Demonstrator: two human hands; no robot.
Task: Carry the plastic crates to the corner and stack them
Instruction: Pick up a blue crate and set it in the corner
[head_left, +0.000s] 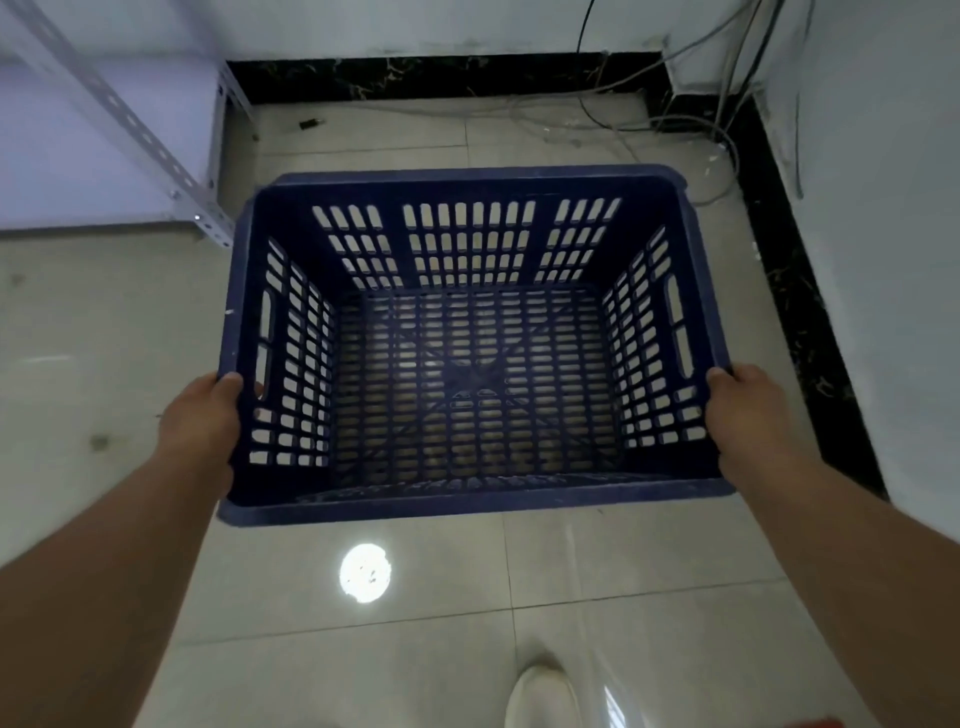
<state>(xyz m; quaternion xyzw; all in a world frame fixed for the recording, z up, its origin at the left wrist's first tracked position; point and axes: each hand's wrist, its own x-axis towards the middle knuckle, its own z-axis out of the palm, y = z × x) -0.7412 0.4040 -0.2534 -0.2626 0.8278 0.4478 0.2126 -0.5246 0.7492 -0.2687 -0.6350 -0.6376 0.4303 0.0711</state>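
The person holds a dark blue crate (478, 176) out in front with both hands, open side up and roughly level. It is empty, and pale floor tiles show through the slots of its walls and base.

The left hand (208, 415) grips the left short side near the front corner, with the thumb lying over the rim. The right hand (748, 415) grips the right short side at the matching place, its thumb also over the rim. The other fingers (727, 457) of each hand curl round the outside of the wall. Where they end is hidden.

The crate hangs over the tiled floor (623, 571), short of the room corner at the upper right. There two white walls meet above a black skirting (441, 78). Loose cables (717, 130) run down the wall into that corner and trail across the tiles just beyond the far rim of the crate.

A white metal rack (130, 119) stands at the upper left, and its foot is near the far left corner of the crate. A small dark object (310, 123) lies on the floor by the skirting.

Below the crate, a round bright spot of reflected light (364, 572) shows on the tiles. The toe of a white shoe (540, 696) shows at the bottom edge.
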